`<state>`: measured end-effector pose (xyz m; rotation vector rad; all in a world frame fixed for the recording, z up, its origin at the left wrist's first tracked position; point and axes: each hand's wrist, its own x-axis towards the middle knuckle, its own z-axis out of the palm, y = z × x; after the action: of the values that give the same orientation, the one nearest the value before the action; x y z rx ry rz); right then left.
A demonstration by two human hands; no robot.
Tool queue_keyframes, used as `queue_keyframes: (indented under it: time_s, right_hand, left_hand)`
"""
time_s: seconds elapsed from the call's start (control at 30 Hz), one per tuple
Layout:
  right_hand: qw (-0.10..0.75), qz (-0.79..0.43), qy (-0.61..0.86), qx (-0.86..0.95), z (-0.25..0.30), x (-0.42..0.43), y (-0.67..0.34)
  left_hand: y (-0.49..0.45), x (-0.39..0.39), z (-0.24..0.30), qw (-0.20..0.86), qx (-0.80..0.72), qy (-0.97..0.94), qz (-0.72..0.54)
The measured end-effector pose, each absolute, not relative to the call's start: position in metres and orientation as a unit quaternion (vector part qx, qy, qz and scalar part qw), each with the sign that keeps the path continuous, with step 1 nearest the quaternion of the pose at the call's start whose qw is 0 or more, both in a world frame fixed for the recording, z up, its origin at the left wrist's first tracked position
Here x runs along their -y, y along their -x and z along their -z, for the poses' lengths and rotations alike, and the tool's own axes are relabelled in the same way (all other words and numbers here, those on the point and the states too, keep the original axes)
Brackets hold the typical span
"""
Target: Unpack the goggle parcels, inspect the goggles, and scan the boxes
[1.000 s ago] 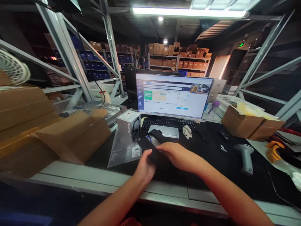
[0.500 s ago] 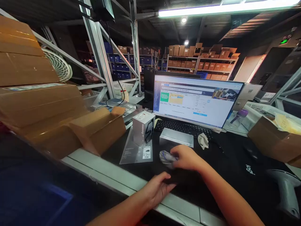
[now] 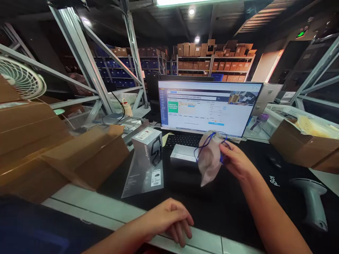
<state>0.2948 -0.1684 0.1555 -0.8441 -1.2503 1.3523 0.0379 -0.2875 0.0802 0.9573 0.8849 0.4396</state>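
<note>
My right hand (image 3: 234, 157) grips a pale drawstring pouch (image 3: 209, 160) by its side near the top. The pouch hangs upright above the black desk mat, its blue cords looping out and something bulging inside it. Nothing is in my left hand (image 3: 173, 218), which rests at the desk's front edge with loosely bent, parted fingers. Behind the pouch, and partly covered by it, lies an open silver-grey box tray (image 3: 182, 155). To the left, a printed grey product box (image 3: 148, 146) stands on a flat grey sleeve (image 3: 140, 181) that carries a white label.
A monitor (image 3: 206, 109) and keyboard (image 3: 182, 140) stand at the back. Cardboard boxes (image 3: 87, 158) crowd the left, and another carton (image 3: 302, 144) with yellowish packing sits right. A barcode scanner (image 3: 312, 203) and mouse (image 3: 274, 161) lie on the right.
My right hand has lifted the pouch from low over the mat, up and to the right, and it now hangs full length. My left hand has turned palm down. The view has shifted right.
</note>
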Motion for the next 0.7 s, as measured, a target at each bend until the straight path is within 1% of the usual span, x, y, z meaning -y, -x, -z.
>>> queue_keyframes:
  time_s: [0.07,0.13,0.2,0.23,0.3,0.4,0.47,0.53,0.6,0.67,0.7]
  right_hand:
    - [0.583,-0.536,0.347,0.502,-0.16,0.17,-0.3]
    - [0.609,-0.492,0.345,0.518,-0.162,0.174,-0.299]
    - [0.605,-0.439,0.348,0.565,-0.162,0.181,-0.291]
    - [0.595,-0.408,0.352,0.597,-0.161,0.186,-0.285]
    - [0.558,-0.331,0.355,0.673,-0.159,0.196,-0.271]
    - [0.507,-0.192,0.344,0.767,-0.153,0.206,-0.255]
    - [0.473,-0.127,0.343,0.802,-0.151,0.21,-0.252]
    - [0.412,-0.116,0.36,0.829,-0.152,0.212,-0.254]
    - [0.37,-0.145,0.367,0.841,-0.156,0.215,-0.259]
    - [0.386,-0.162,0.344,0.84,-0.16,0.218,-0.262]
    - [0.402,-0.152,0.325,0.842,-0.16,0.22,-0.262]
  left_hand:
    - [-0.029,0.283,-0.097,0.713,-0.405,-0.513,-0.254]
    - [-0.025,0.271,-0.113,0.59,-0.423,-0.576,-0.375]
    - [-0.027,0.254,-0.126,0.418,-0.425,-0.633,-0.494]
    - [-0.03,0.245,-0.13,0.341,-0.412,-0.657,-0.531]
    - [-0.037,0.23,-0.135,0.243,-0.374,-0.696,-0.562]
    - [-0.047,0.218,-0.133,0.161,-0.333,-0.733,-0.571]
    - [-0.049,0.217,-0.126,0.126,-0.321,-0.739,-0.579]
    - [-0.049,0.218,-0.118,0.123,-0.315,-0.73,-0.594]
    - [-0.046,0.219,-0.111,0.12,-0.306,-0.729,-0.6]
    - [-0.041,0.22,-0.107,0.091,-0.292,-0.746,-0.592]
    - [-0.039,0.22,-0.106,0.074,-0.286,-0.756,-0.584]
